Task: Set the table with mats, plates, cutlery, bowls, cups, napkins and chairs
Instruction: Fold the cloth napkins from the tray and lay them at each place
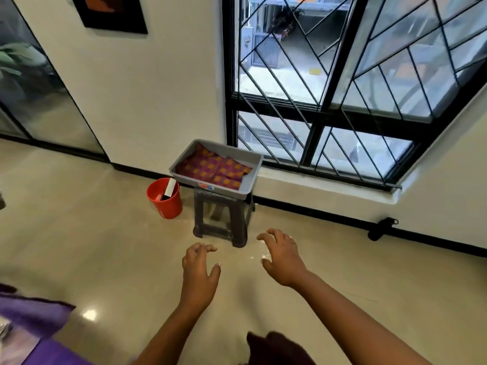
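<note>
A grey plastic tray [253, 164] stands on a dark plastic stool [224, 219] by the wall under the window. In the tray lie folded purple and orange checked cloths [213, 169]. My left hand [200, 270] and my right hand [282, 256] reach forward over the floor, short of the stool, with fingers spread and loosely bent. Neither hand holds anything.
A red bucket [166, 198] with a white box in it stands left of the stool. A purple cloth [34, 312] lies at the lower left edge. A black object [382, 227] lies on the floor by the wall at right. The window has black bars [316, 109].
</note>
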Motion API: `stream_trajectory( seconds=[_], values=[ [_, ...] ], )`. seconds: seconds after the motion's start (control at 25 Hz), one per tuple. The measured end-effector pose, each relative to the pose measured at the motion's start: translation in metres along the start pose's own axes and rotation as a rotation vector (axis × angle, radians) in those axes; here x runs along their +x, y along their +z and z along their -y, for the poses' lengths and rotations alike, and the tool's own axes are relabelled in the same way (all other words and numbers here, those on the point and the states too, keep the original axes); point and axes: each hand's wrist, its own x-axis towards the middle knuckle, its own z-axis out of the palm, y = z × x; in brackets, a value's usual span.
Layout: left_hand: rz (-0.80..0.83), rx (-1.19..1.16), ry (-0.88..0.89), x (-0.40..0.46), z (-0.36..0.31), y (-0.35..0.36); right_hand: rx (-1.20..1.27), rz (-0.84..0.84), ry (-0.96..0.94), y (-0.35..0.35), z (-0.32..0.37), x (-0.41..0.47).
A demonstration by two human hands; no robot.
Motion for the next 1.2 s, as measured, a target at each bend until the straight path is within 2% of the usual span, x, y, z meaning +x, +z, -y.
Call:
stream_trajectory(
  seconds=[0.24, 0.48, 0.72, 0.88, 1.12, 1.2],
  values=[
    [0.009, 0.051, -0.044, 0.11, 0.005, 0.037, 0.062, 0.178, -0.056, -0.005, -0.021, 0.125],
    [0.026, 0.094, -0.127, 0.257, 0.012, 0.085, -0.043, 0.399, -0.146, -0.007, -0.059, 0.319],
    [0.177, 0.205, -0.175, 0.361, 0.013, 0.123, -0.144, 0.595, -0.201, 0.018, -0.086, 0.47],
    [0.216, 0.192, -0.261, 0.4, 0.023, 0.141, -0.338, 0.812, -0.285, 0.069, -0.102, 0.542],
    [0.336, 0.157, -0.425, 0.405, 0.059, 0.16, -0.763, 0.958, -0.434, 0.14, -0.126, 0.601],
    [0.359, 0.157, -0.441, 0.403, 0.065, 0.161, -0.832, 0.977, -0.468, 0.155, -0.13, 0.608]
  ],
)
